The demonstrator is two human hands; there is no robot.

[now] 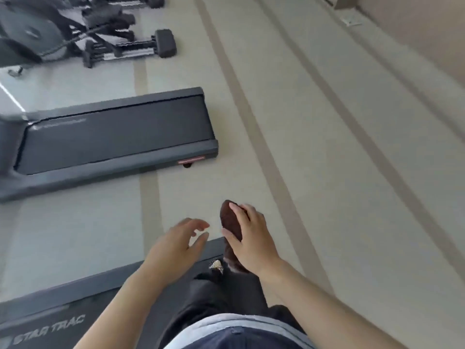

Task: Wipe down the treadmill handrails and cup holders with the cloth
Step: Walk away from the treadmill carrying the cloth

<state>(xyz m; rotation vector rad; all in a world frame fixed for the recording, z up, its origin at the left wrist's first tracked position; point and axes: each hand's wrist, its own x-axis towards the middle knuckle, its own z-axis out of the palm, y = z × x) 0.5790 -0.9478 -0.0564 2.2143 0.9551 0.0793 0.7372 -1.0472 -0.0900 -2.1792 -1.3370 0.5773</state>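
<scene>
Beige striped floor [327, 172] with far treadmill [113, 137], near treadmill [42, 321] and elliptical machine [37, 34].

"STAR TRAC" in pale capitals on the dark side rail of the near treadmill [100, 290], bottom left; far treadmill [113, 132] carries a faint pale mark [60, 123] along its side rail, too blurred to read; red label [190, 160] at its rear corner, lettering illegible.

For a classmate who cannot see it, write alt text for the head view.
A person's right hand grips a brown cloth while the left hand is open beside it, above the rear of the near treadmill. A second treadmill stands beyond on the pale floor.
</scene>
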